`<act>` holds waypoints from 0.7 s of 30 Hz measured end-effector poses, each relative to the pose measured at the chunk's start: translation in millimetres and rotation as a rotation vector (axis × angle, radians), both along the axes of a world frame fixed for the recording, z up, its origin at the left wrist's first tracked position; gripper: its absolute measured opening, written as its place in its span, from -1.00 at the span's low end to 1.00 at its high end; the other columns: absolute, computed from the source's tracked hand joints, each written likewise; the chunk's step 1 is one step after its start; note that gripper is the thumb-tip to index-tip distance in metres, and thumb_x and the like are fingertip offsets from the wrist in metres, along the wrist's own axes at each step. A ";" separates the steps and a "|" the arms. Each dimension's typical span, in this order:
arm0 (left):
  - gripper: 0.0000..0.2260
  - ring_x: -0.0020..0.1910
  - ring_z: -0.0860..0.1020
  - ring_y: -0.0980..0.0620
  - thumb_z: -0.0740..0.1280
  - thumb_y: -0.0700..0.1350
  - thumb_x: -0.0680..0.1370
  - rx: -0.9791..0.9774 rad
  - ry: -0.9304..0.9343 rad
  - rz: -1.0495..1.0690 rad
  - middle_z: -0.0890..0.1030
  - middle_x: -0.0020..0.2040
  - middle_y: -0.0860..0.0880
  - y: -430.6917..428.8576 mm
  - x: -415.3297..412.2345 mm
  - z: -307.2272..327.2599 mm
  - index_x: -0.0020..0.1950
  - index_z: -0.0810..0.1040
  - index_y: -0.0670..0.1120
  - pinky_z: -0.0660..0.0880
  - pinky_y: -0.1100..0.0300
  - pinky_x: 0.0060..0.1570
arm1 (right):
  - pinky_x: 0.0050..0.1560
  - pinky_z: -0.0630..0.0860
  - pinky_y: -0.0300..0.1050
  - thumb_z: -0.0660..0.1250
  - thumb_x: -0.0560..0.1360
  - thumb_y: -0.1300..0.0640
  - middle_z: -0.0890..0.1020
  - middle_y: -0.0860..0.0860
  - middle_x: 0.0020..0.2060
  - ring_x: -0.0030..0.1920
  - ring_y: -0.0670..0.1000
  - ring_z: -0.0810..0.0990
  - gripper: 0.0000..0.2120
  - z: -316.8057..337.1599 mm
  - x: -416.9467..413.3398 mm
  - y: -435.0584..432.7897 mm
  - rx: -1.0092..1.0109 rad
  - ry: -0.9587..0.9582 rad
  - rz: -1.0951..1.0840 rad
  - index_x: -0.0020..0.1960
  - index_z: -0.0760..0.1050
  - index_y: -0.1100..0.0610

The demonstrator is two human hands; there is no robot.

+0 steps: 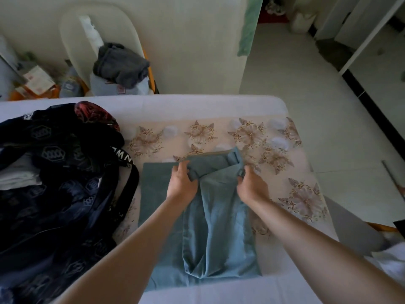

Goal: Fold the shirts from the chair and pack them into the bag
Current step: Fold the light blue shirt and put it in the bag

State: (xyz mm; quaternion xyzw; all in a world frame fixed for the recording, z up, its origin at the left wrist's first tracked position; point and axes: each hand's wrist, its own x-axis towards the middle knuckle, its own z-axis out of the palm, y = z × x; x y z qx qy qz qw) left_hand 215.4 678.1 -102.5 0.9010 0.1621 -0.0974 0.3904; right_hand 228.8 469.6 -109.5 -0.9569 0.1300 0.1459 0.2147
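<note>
**Both hands pinch the blue shirt's top edge, mid-fold**

The left hand (183, 183) and the right hand (252, 188) each have fingers curled round cloth, gripping the blue shirt (217, 227) at two points along its far edge. Between the two grips the fabric bunches into a ridge, and just beyond them a flap with what looks like a sleeve cuff lies turned over. Holding both corners at once probably keeps the edge level, so the narrow panel below the hands can be brought over in one piece without skewing. That panel runs from the grips back toward the person, lying on a wider flat layer of the same shirt that sticks out to the left of the left hand's grip.

The shirt rests on a floral cover (302, 194), which is bare to the right of the right hand and beyond both grips.

Near the left grip sits the dark patterned bag (57, 205), its mouth open, with white folded cloth (19, 172) showing inside. Its strap (129, 189) loops out to just beside the shirt's flat left edge, and I judge it could catch a fold swung that way.

Well beyond the grips stands the chair (72, 40), and a grey garment (121, 63) is heaped on it, so at least one more piece seems left to fold
</note>
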 end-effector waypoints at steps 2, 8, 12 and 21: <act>-0.46 0.14 0.50 -0.05 0.32 -0.17 0.54 0.043 -0.028 -0.121 0.35 0.31 -0.04 2.2 -0.5 -0.9 0.49 0.25 0.05 0.57 0.00 0.01 | 0.13 0.43 0.10 0.24 0.60 0.11 0.54 0.16 0.23 0.16 0.22 0.54 -0.50 -12.5 1.5 -12.4 -0.177 -0.092 0.077 0.48 0.19 0.12; -0.41 0.20 0.45 -0.06 0.37 -0.18 0.53 0.113 -0.084 -0.213 0.26 0.33 -0.05 -5.4 -31.9 -10.9 0.50 0.20 0.00 0.54 0.04 0.07 | 0.34 0.39 0.18 0.30 0.57 0.15 0.33 0.20 0.48 0.40 0.24 0.39 -0.42 -23.8 -9.1 -30.9 -0.237 -0.463 0.689 0.56 0.24 0.13; -0.73 0.04 0.46 -0.07 0.43 -0.05 0.46 0.390 -0.397 -0.303 0.43 0.09 -0.04 -4.1 -71.1 -12.3 0.13 0.51 -0.02 0.46 0.04 0.05 | 0.52 0.16 0.10 0.15 0.64 0.01 0.10 0.14 0.59 0.58 0.14 0.11 -0.37 -18.1 -44.3 -26.3 -0.183 -0.262 0.624 0.62 0.00 0.12; -0.68 0.08 0.59 -0.07 0.22 0.20 0.56 0.503 0.019 -0.431 0.67 0.01 -0.01 -37.2 -161.9 0.3 0.03 0.61 0.00 0.36 0.17 0.12 | 0.00 0.41 -0.05 0.36 0.39 -0.20 0.43 -0.01 -0.07 -0.10 0.04 0.42 -0.65 1.6 -167.1 -48.6 -0.043 -0.444 0.848 -0.04 0.46 0.04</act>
